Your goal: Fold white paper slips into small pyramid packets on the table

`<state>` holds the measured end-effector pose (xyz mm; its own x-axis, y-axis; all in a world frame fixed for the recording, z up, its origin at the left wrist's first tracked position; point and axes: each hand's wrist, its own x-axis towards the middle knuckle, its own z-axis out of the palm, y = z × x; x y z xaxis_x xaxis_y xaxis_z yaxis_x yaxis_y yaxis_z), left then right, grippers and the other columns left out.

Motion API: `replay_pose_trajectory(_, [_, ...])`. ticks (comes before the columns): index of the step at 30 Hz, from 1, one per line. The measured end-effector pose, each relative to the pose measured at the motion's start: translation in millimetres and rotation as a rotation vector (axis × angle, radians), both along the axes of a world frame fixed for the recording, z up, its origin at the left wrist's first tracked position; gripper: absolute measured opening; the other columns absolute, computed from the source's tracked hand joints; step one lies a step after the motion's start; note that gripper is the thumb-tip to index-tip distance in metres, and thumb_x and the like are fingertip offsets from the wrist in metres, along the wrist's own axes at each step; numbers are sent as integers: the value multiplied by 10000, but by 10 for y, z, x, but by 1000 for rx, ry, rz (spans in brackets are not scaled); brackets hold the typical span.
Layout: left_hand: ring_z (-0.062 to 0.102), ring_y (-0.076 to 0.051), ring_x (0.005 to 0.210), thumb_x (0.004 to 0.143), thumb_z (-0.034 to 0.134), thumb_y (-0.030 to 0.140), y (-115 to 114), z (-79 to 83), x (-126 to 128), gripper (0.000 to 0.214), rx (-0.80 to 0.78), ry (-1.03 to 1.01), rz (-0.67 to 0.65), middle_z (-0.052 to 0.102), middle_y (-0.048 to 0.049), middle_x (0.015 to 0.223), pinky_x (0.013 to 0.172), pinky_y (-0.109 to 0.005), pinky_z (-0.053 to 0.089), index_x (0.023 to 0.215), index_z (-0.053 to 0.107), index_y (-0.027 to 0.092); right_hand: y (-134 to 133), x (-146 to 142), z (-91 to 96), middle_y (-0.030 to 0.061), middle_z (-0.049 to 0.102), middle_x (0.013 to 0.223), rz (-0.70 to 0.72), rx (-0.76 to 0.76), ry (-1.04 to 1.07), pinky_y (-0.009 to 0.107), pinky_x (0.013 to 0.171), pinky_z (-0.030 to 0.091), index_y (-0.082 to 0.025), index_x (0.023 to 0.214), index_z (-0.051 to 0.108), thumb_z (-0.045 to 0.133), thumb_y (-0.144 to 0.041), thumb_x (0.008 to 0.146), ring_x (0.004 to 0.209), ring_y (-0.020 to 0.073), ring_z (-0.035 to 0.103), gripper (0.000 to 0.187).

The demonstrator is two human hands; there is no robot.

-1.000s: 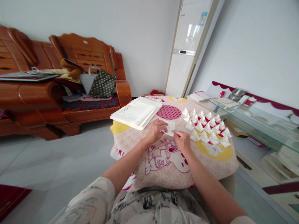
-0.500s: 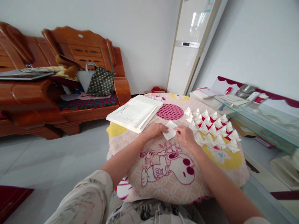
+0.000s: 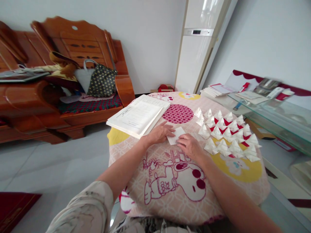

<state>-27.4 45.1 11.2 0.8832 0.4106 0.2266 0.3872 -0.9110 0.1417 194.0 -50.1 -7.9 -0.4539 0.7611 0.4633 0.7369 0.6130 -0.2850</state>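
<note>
A small folded piece of white paper point(image 3: 175, 136) lies on the patterned tablecloth point(image 3: 167, 207), between my two hands. My left hand point(image 3: 159, 133) rests at the paper's left edge, palm down with its fingers stretched out over it. From the right, my right hand point(image 3: 190, 147) bends its fingers onto the paper's lower right edge; its thumb is mostly hidden. Just beyond the left hand sits a stack of printed paper sheets point(image 3: 136, 116). Several pointed, folded white paper pieces point(image 3: 223, 147) stand in rows to the right of my right hand.
A glass-topped stand point(image 3: 279, 119) borders the table on the right, carrying a steel bowl point(image 3: 267, 84) and papers. A wooden sofa point(image 3: 94, 45) with a star-patterned bag point(image 3: 102, 81) stands at the left. Behind the table rises a tall white cabinet-like unit point(image 3: 194, 61).
The paper, held by its edges between both hands before, now lies lower against the cloth. My left fingers have spread out flatter, and my right fingers have moved over its lower edge. The view has shifted slightly.
</note>
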Motion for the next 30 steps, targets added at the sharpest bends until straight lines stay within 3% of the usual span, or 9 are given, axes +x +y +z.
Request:
replay_pose_trajectory(3, [563,-268,1289,761,637,35,-119,67,28,360,35,-9,-61,712,-37,1242,1205,-584,195,1022,759,252,10,-44,-9,91,660,844,-21,57,-55,348,764,488,-178,746,694,571,-107,908,836,221,582,215])
replay_pose_trajectory(5, [631,-233,1186,782,611,31,-173,89,33,320,-8,-34,-81,743,-31,1161,1177,-515,300,965,767,240,7,-77,-20,93,650,804,-17,86,-79,345,740,479,-171,719,673,552,-88,903,812,223,572,235])
replay_pose_trajectory(8, [692,-187,1020,780,569,-5,-203,91,16,353,-136,-60,-65,770,-28,1045,1002,-348,484,956,777,220,-24,-124,-18,83,642,768,28,81,-60,337,719,474,-176,697,653,544,-63,886,786,215,567,245])
replay_pose_trajectory(10, [697,-185,1005,758,573,-22,-195,85,-10,387,-219,-72,-61,772,-27,1040,917,-291,511,979,781,219,-43,-135,-9,75,655,782,58,43,8,333,737,487,-182,702,660,566,-76,880,800,209,583,228])
replay_pose_trajectory(15, [692,-181,1001,745,649,15,-140,60,-96,343,-490,-199,-50,754,-48,1096,890,-272,516,1007,774,197,4,-30,-39,68,705,882,51,-38,250,318,771,532,-195,855,737,556,-29,826,841,186,649,247])
replay_pose_trajectory(20, [693,-156,927,815,679,122,-114,23,-161,144,-772,-362,-47,750,-80,1061,852,-265,536,931,761,144,34,73,-103,103,711,1020,-49,-67,230,406,877,543,-203,964,765,593,-72,811,974,238,648,264])
replay_pose_trajectory(23, [695,-154,896,871,664,187,-116,13,-163,125,-755,-377,-35,756,-88,1030,845,-271,540,936,762,144,8,76,-105,131,686,1129,-75,-75,189,469,951,521,-200,1039,759,670,-155,818,1070,277,623,243])
replay_pose_trajectory(30, [672,-171,1057,941,557,156,-134,70,-141,223,-393,-350,-45,745,-75,1103,966,-313,510,897,771,198,-37,56,-38,111,676,1151,-41,-90,176,483,989,504,-224,1069,750,729,-141,777,1106,276,609,304])
